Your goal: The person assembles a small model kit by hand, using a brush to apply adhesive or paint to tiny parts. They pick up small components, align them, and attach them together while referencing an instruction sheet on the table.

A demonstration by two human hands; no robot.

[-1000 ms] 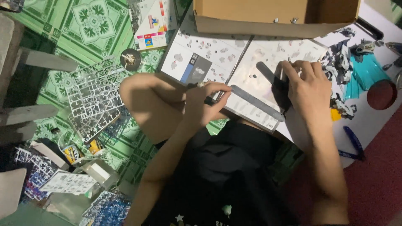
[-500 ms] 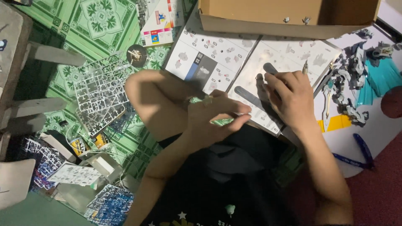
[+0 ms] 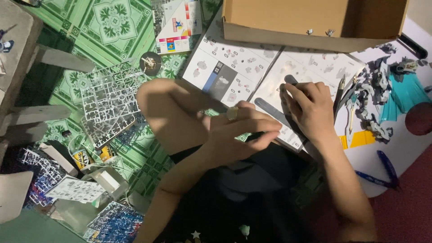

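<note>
My left hand hovers over my lap beside my raised knee, fingers curled around a small pale model part. Just to its right, my right hand grips a flat grey sanding stick that lies slanted across the open instruction booklet. The stick's far end pokes out above my fingers. The two hands are close together, nearly touching.
An open cardboard box stands behind the booklet. A partly built grey model figure, a teal piece and blue-handled tools lie on the right. A clear parts runner, small bottles and blue runners lie on the green patterned mat at left.
My left hand has drawn back from the booklet's edge toward my lap with the small part. My right hand stays on the sanding stick. The view has shifted slightly.
</note>
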